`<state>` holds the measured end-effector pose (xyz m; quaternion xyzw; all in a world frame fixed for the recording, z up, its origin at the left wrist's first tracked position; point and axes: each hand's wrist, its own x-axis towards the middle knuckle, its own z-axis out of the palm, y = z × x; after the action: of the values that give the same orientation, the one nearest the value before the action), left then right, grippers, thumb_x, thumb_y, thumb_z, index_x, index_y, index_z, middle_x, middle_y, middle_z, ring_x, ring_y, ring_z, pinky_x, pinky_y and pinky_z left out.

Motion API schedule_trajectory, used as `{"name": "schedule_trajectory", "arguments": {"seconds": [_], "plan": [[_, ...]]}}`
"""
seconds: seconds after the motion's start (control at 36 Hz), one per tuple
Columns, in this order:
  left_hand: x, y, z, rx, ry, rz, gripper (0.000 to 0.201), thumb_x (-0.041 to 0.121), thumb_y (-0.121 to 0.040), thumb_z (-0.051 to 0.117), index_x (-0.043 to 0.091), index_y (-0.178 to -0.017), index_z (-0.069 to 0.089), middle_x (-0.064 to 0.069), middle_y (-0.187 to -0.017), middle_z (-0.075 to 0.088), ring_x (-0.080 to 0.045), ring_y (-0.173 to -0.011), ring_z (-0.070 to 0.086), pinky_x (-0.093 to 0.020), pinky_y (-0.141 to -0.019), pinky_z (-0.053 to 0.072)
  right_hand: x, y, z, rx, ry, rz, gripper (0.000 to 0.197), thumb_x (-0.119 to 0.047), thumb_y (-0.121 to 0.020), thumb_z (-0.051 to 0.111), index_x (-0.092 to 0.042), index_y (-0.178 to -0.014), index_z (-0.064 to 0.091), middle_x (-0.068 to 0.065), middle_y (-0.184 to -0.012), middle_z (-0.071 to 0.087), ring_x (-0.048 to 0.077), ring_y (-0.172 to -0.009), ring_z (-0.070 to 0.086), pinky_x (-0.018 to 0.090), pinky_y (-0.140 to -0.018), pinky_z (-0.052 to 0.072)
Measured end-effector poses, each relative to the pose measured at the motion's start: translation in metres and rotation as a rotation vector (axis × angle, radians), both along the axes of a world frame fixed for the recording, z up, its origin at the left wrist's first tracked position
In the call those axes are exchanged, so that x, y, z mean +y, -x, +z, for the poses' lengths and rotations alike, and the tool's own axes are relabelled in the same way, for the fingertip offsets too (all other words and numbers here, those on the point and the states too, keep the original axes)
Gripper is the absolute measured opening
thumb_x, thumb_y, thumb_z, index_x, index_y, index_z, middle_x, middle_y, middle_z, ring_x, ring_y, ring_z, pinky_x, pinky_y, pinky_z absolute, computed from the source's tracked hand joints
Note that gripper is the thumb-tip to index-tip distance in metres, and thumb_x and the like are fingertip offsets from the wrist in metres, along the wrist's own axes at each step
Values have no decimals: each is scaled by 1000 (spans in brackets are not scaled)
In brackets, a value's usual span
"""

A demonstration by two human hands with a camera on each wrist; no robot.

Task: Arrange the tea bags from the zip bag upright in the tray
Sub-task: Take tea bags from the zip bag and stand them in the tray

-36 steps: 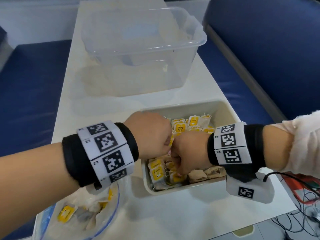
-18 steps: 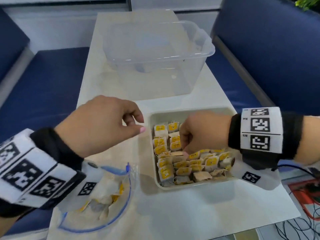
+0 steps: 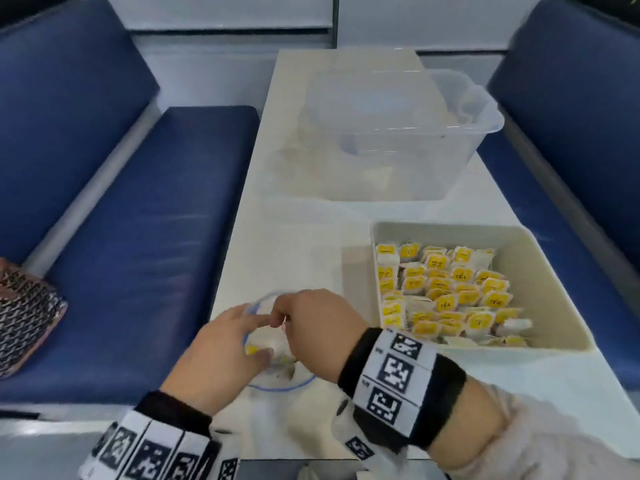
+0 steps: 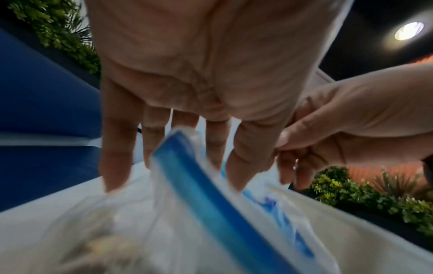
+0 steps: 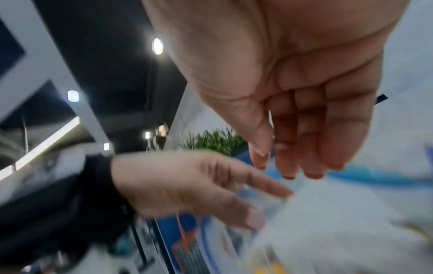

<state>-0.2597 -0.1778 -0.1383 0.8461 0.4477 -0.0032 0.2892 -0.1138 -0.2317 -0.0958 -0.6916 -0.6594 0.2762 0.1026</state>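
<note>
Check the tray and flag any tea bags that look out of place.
In the tray, most tea bags stand upright with yellow tags up, but a few along the near edge lie flat or slumped, showing pale paper sides. The tray's right side holds none.

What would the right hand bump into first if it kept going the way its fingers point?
Most likely the zip bag. The right hand points down at its open mouth, beside the left hand, so it would meet the clear plastic or the tea bags inside. Blur leaves the exact depth unclear.
</note>
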Motion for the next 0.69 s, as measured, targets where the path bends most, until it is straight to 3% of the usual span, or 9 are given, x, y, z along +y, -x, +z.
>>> {"name": "schedule_trajectory", "arguments": {"seconds": [0.06,0.14,0.22,0.31,0.47,0.58,0.69], "plan": [[-3,3,-9,-5,1,14,53,17,-82,63,37,-130,51,11,-139,44,-6,-125,42,-9,-89,28,0,9,-14,-76,87,57,34,-8,-92,46,-12,-124,56,11,-123,58,27,-115,52,33,-93,36],[-4,5,-14,-26,-19,50,65,2,-79,60,23,-138,45,5,-141,44,-10,-129,41,-4,-92,21,-1,15,-31,-195,163,98,34,-13,-94,48,-11,-126,56,15,-124,56,31,-115,52,36,-93,41],[-4,8,-13,-71,-33,47,71,-8,-73,56,20,-137,46,5,-141,44,-7,-128,40,6,-91,12,-5,16,-46,-241,191,84,33,-8,-92,46,-10,-122,59,16,-119,58,34,-113,53,38,-93,44],[-4,9,-14,-103,-36,26,71,-10,-73,54,21,-136,47,10,-137,46,-3,-122,41,12,-83,13,-7,18,-54,-272,200,72,33,-6,-91,46,-9,-121,59,16,-119,58,34,-113,52,38,-94,45],[-7,7,-16,-109,-30,18,72,-4,-75,55,26,-139,43,17,-140,40,-2,-127,40,-6,-93,26,-6,22,-63,-342,184,31,26,-18,-93,51,-10,-117,59,13,-115,60,31,-110,55,34,-86,44],[-7,5,-17,-101,-31,7,70,-1,-76,58,24,-140,42,12,-140,42,-6,-127,41,-9,-97,26,-2,20,-66,-320,220,15,23,-16,-93,52,-9,-111,63,12,-111,63,31,-106,59,33,-82,45],[-5,7,-20,-108,-28,21,68,0,-77,58,25,-138,44,11,-140,43,-7,-126,42,-11,-97,30,-1,11,-60,-186,206,-45,27,-18,-95,46,-7,-112,64,13,-110,65,31,-105,59,33,-87,44]]}}
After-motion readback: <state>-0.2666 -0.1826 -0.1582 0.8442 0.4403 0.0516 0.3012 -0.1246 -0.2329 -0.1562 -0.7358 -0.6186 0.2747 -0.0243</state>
